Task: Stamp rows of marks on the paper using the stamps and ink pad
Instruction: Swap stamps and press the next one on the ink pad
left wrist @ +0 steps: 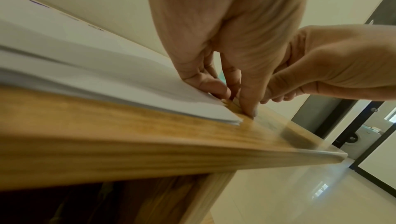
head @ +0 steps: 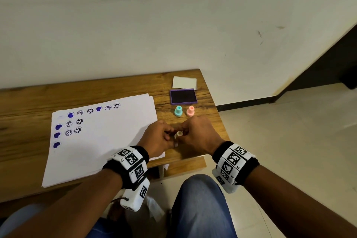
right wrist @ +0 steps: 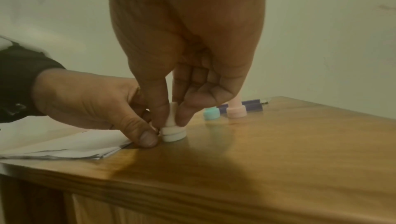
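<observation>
A small white stamp (head: 178, 134) stands upright on the wooden table (head: 204, 102), just off the right edge of the paper stack (head: 108, 141). My right hand (head: 185, 131) pinches its stem from above between thumb and forefinger (right wrist: 188, 115). My left hand (head: 170, 135) has curled fingers at the stamp's base (right wrist: 173, 134), with the thumb (right wrist: 147, 138) down on the table by the paper corner (right wrist: 75, 144). The top sheet carries purple hearts and round face marks (head: 79, 121) in rows at its upper left. In the left wrist view the stamp is hidden behind my left hand (left wrist: 235, 95).
A teal stamp (head: 178, 111) and a pink stamp (head: 190, 111) stand behind my hands. Beyond them lie the open purple ink pad (head: 183, 96) and its white lid (head: 185, 82). The table's right edge (head: 218, 118) is close; a wall runs behind.
</observation>
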